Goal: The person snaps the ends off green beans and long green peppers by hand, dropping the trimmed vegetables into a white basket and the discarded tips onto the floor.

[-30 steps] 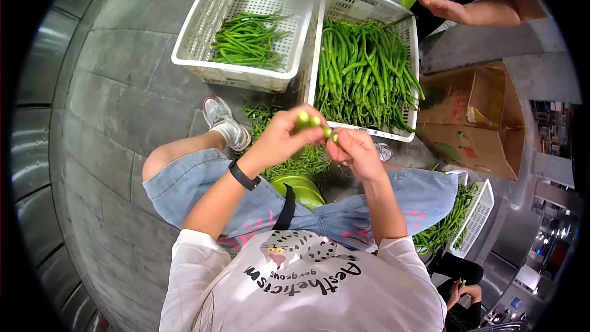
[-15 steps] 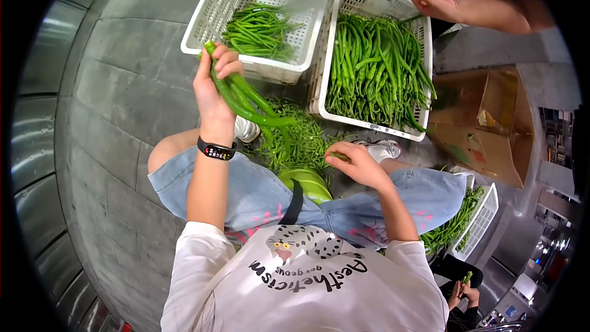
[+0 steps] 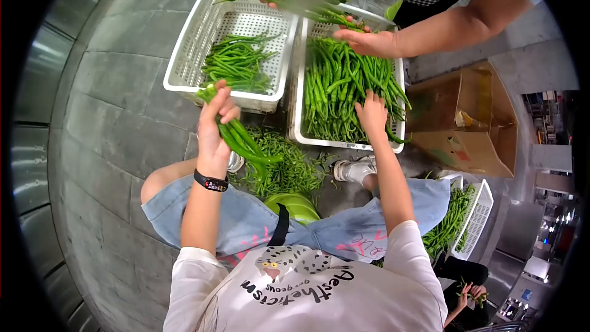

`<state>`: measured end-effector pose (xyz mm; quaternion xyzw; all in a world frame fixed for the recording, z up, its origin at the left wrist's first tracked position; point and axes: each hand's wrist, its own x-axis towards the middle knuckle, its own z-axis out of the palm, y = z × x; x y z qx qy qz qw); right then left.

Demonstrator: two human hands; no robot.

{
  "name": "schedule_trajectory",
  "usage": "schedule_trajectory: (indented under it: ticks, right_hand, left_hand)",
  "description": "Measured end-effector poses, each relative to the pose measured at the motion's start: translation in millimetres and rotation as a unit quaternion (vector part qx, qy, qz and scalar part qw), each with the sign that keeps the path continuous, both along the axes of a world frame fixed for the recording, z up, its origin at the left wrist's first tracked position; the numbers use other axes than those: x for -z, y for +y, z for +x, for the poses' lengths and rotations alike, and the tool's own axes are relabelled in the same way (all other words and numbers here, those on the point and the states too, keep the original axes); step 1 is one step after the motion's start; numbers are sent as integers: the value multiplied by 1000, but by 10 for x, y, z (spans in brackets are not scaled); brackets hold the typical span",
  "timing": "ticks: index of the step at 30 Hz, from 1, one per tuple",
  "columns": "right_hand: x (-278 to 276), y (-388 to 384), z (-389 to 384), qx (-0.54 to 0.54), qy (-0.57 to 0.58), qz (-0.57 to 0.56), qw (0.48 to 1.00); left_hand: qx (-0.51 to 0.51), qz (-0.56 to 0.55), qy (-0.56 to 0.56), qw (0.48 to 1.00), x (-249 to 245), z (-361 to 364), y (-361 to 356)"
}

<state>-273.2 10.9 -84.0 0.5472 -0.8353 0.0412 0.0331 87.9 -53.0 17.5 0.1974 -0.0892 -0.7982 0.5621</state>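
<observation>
L hand (image 3: 213, 126) held the pepper bunch (image 3: 243, 141) (grip closed) above the knee; R hand (image 3: 372, 112) lay open on loose peppers (image 3: 335, 86) in the crate (image 3: 299, 86), apparently mid-pick, next req. pinching one pod.

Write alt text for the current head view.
Seen from above, a seated person's left hand grips a bunch of long green peppers while the right hand rests on peppers heaped in a white basket on the floor. A second basket beside it holds fewer peppers. Another person's hand holds more peppers above the baskets.
</observation>
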Motion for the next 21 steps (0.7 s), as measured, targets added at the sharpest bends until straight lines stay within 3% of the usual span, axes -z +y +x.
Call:
schedule_trajectory:
  ticks: [2,5,8,13,16,20,21]
  right_hand:
    - [289,-29,-154,-26,48,-19,998]
    - [81,-54,-91,50,-93,7,994]
    - [76,-27,-27,-60,15,-128,990]
    - [269,-209,-180,9,-35,-28,999]
    - [300,-291,-252,38,-103,-52,993]
    - [-192,-242,-79,13,-169,-182,968]
    - [-464,-175,83,8,-218,-149,964]
  left_hand:
    - [23,-17,-12,1000,8,-12,8]
    - [23,-10,-38,999,31,-34,27]
    - [45,0,-31,999,51,-78,29]
    - [77,0,-32,997,107,-166,75]
    - [91,-20,-47,995,90,-151,100]
    - [100,-71,-169,978,36,-191,146]
    - [98,-105,-257,956,-14,-244,193]
